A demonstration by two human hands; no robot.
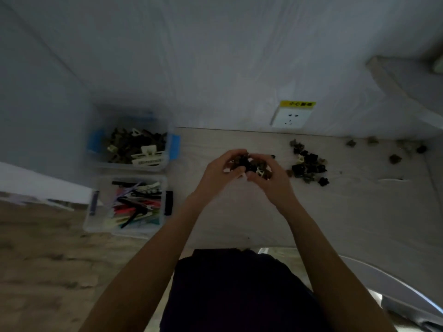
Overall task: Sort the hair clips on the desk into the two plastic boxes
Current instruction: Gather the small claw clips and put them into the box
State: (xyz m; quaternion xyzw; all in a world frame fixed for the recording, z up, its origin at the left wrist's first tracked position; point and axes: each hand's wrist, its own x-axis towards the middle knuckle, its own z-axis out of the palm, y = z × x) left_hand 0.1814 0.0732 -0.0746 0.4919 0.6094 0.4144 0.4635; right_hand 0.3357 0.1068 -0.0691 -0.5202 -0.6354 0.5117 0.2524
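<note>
Both hands meet over the middle of the desk [239, 212], cupped together around a heap of small dark claw clips [250, 165]: the left hand [217, 174] curls in from one side and the right hand [271, 178] from the other, fingers bent around the bundle so that it sits between the palms, with a pale clip or two showing among the dark ones. Whether the heap is lifted clear of the surface or still rests on it cannot be told from this blurred view. Just to the right lies a loose pile of the same small clips [308, 167], and a few stray clips [395, 158] are scattered toward the desk's far right corner. At the left edge stand the two plastic boxes: the far box [171, 144], with blue latches, already holds small claw clips and a large cream one, while the near box [163, 219] holds long flat clips in mixed colours. The handful looks bound for the far box. To carry it well, the palms should close underneath rather than squeeze from the sides, since springy little clips slip out through gaps; move low across the desk and open the hands only once they are over the box's rim.
</note>
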